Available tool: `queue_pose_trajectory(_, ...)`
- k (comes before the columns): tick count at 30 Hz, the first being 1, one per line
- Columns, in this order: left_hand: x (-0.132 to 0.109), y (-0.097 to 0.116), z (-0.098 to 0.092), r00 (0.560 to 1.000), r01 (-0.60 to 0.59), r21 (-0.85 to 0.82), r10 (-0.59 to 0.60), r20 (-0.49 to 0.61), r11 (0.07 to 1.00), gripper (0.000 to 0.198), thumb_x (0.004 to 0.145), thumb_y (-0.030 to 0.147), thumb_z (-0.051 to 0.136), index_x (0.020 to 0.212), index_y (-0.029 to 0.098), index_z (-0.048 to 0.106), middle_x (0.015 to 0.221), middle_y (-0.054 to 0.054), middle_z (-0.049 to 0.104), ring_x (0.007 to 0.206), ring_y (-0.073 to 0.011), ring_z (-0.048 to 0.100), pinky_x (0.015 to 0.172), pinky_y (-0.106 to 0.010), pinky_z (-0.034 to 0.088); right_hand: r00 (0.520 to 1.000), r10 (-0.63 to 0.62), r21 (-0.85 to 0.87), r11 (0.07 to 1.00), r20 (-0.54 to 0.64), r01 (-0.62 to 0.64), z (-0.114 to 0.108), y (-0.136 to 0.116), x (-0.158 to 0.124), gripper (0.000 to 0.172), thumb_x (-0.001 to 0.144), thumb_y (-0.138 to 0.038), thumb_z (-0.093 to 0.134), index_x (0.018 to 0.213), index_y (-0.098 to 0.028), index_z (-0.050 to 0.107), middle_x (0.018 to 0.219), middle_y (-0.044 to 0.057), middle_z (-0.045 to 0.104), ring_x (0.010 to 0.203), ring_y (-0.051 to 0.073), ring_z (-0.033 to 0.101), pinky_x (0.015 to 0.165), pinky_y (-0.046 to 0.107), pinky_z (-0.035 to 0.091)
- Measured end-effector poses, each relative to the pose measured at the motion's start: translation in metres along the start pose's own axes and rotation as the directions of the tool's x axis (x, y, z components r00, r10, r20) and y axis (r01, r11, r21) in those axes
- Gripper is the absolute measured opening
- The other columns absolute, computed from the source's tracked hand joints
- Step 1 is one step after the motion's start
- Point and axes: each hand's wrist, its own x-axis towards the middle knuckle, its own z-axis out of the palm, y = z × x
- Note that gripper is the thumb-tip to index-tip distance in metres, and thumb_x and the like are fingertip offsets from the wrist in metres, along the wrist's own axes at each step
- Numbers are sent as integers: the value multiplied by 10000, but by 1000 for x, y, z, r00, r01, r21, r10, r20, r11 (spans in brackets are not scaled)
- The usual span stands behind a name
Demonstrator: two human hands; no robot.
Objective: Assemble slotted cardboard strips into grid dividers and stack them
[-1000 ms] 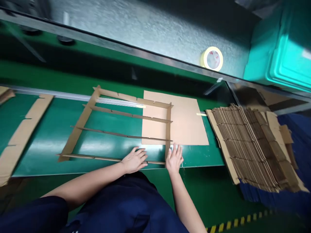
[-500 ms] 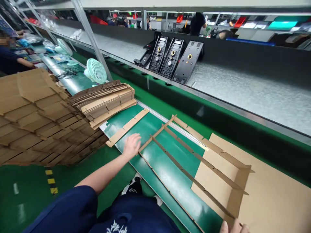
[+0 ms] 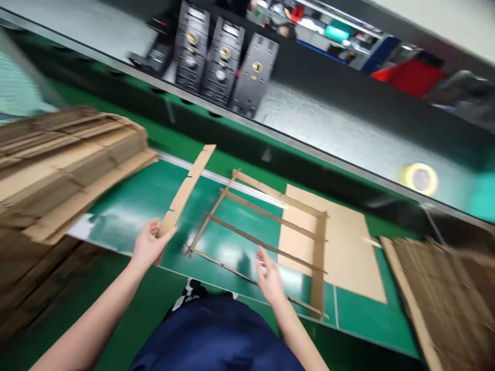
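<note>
My left hand [image 3: 152, 242] grips the near end of a notched cardboard strip [image 3: 188, 184], which is lifted at a slant, its notches facing left. To its right lies a grid of interlocked cardboard dividers [image 3: 266, 240], with one cross strip at each end joining several long strips. My right hand [image 3: 268, 278] hovers over the near side of that grid, fingers apart and nothing in them. The grid's right part rests over a flat cardboard sheet [image 3: 351, 252] on the green table [image 3: 127, 206].
Stacked cardboard strips [image 3: 88, 149] lie at the left, and another stack [image 3: 444, 299] stands at the right end. Behind the table runs a metal shelf [image 3: 325, 129] bearing black plastic housings [image 3: 220, 62] and a tape roll [image 3: 419, 179]. A fan [image 3: 19, 85] shows at the left edge.
My left hand has taken the loose strip off the table and raised it. My right hand has left the grid's right corner and moved in over it. The view has swung right.
</note>
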Motion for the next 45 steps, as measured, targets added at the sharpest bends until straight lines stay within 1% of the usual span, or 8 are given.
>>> queue_pose_trajectory(4,-72,75,64,913,92,-391,79,401,916,798,622,541,723,1279,244,382,1057,-56,589,959,-211,635,857,-395,532,970,-193,107,978,146,179,29,-65,14,623,858,-467,542,1409,-238,364,1191,80,635,948,192,640,765,317,549)
queue_pose_trajectory(8,-125,123,115,726,218,-451,165,668,866,630,724,475,663,1245,231,407,1123,-95,594,970,-207,647,821,-379,550,996,-84,112,990,-34,87,21,-63,2,329,903,-415,463,1117,-181,552,823,26,656,637,136,584,605,247,489)
queue_pose_trajectory(13,-132,118,149,522,-247,-417,482,703,875,688,787,443,615,1376,220,339,1331,-163,513,1232,-263,511,987,-457,462,944,141,57,990,-299,-129,-28,0,-36,268,900,-405,431,735,-204,491,553,-50,463,485,97,412,485,213,359)
queue_pose_trajectory(16,-118,101,159,503,-660,-194,618,604,726,702,845,445,533,1452,206,271,1515,-171,295,1409,-313,251,1106,-548,283,859,213,-82,956,-465,-281,-62,41,-57,282,876,-426,439,679,-224,435,522,-56,414,478,105,384,482,224,338)
queue_pose_trajectory(20,-100,74,169,475,-837,138,580,662,529,697,880,471,446,1483,183,247,1567,-149,150,1448,-329,84,1134,-600,117,805,271,-222,871,-528,-439,-81,81,-73,285,856,-450,408,667,-236,421,520,-40,447,484,129,419,497,244,355)
queue_pose_trajectory(34,-99,55,174,434,-882,204,568,699,424,683,894,427,395,1502,185,201,1580,-109,99,1454,-312,50,1140,-591,76,876,254,-503,737,-411,-450,-36,107,-64,331,917,-344,296,812,-171,558,601,29,573,512,152,517,518,249,357)
queue_pose_trajectory(40,-100,55,172,428,-889,212,572,700,406,678,896,412,394,1502,177,201,1579,-115,99,1455,-301,48,1140,-585,79,840,464,-628,572,-283,-527,-35,91,-54,327,967,-349,339,916,-155,597,760,89,660,692,185,619,599,254,397)
queue_pose_trajectory(45,-100,55,172,420,-900,246,560,714,360,675,903,424,363,1506,183,180,1585,-93,82,1455,-306,34,1139,-578,120,809,498,-548,601,-312,-581,-49,80,-25,450,977,-465,312,1301,-180,440,976,95,683,863,215,652,690,294,449)
